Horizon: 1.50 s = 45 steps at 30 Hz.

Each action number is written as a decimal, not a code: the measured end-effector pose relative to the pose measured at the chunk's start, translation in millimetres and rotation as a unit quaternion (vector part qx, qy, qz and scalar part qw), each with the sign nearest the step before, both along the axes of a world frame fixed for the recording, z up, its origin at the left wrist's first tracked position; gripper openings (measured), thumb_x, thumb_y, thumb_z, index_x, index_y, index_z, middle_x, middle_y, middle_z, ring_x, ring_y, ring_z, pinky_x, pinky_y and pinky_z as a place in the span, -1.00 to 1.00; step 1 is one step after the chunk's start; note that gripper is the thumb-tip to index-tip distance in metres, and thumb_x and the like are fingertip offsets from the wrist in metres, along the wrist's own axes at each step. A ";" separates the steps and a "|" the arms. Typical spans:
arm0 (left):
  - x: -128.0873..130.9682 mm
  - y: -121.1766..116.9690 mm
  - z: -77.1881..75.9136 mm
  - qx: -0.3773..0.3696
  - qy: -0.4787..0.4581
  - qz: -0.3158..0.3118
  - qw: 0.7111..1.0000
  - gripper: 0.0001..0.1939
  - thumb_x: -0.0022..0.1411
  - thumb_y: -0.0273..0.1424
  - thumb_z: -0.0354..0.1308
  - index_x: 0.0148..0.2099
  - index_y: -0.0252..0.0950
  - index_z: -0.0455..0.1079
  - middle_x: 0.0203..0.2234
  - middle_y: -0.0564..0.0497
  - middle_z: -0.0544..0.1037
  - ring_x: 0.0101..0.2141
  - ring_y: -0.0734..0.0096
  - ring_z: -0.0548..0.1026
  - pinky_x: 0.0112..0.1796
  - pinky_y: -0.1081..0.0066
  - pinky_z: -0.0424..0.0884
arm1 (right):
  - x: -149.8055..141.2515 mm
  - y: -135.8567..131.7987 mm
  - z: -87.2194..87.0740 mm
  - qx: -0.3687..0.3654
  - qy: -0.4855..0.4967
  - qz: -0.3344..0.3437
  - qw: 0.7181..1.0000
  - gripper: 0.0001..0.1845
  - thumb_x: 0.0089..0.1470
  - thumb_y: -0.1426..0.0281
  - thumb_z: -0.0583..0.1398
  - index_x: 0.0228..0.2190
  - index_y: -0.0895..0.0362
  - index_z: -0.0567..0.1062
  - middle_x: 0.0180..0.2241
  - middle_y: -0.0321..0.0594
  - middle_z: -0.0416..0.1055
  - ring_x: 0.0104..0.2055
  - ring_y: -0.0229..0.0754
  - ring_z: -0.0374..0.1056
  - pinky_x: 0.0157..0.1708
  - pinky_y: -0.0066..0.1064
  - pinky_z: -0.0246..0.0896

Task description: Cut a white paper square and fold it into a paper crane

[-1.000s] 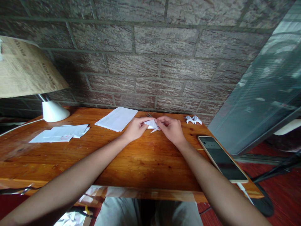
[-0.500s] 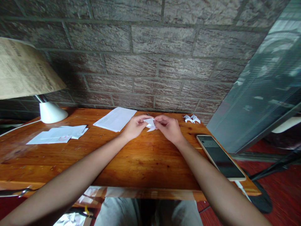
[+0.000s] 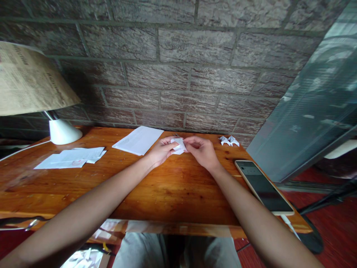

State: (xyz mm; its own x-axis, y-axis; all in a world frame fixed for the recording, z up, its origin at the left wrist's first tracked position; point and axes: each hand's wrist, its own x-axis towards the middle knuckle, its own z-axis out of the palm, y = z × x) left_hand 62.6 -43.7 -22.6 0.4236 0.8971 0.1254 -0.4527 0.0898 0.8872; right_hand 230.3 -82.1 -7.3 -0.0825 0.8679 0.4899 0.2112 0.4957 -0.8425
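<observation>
A small folded white paper (image 3: 180, 146) is held up between my hands above the wooden table. My left hand (image 3: 163, 149) grips it from the left, thumb across its front face. At its right edge, my right hand (image 3: 201, 149) pinches the paper between thumb and fingers. Just left of my hands lies a stack of white paper sheets (image 3: 138, 140). Two folded white paper shapes with pointed tips (image 3: 229, 140) stand near the table's back right.
A phone (image 3: 263, 186) with a cable lies at the table's right edge. On the left are loose paper pieces (image 3: 71, 157) and a lamp with a white base (image 3: 64, 132). A brick wall (image 3: 173, 78) rises behind the table (image 3: 178, 190).
The folded paper has been turned and pressed together: its loose lower flap no longer hangs down, and a flatter face shows. My left thumb now lies across it. The view has shifted slightly.
</observation>
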 end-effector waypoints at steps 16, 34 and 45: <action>1.6 0.2 0.4 -0.009 0.013 0.023 1.000 -0.67 -0.17 -0.45 0.44 -0.26 -0.35 0.55 -0.40 -0.03 0.61 -0.39 0.43 0.52 -0.25 0.39 0.40 | 0.4 -0.6 -1.1 -0.010 0.016 0.007 1.000 -0.82 -0.06 0.29 0.30 -0.37 0.11 0.58 -0.33 -0.21 0.59 -0.29 -0.14 0.51 -0.17 -0.29 0.43; 0.1 3.3 4.5 -0.009 -0.009 0.077 0.997 -0.63 -0.20 -0.41 0.45 -0.26 -0.38 0.54 -0.41 -0.04 0.62 -0.43 0.45 0.53 -0.31 0.42 0.41 | 0.8 -1.2 2.5 -0.031 0.002 0.026 0.999 -0.74 -0.04 0.27 0.31 -0.29 0.14 0.59 -0.23 -0.17 0.59 -0.21 -0.14 0.51 -0.08 -0.23 0.42; 0.9 3.1 4.1 -0.022 0.006 0.107 0.994 -0.59 -0.28 -0.42 0.49 -0.28 -0.40 0.54 -0.42 -0.06 0.62 -0.43 0.42 0.53 -0.26 0.34 0.42 | 2.8 2.1 -1.7 -0.060 -0.002 0.013 0.998 -0.65 0.01 0.14 0.28 -0.26 0.14 0.58 -0.36 -0.21 0.59 -0.39 -0.20 0.51 -0.21 -0.27 0.48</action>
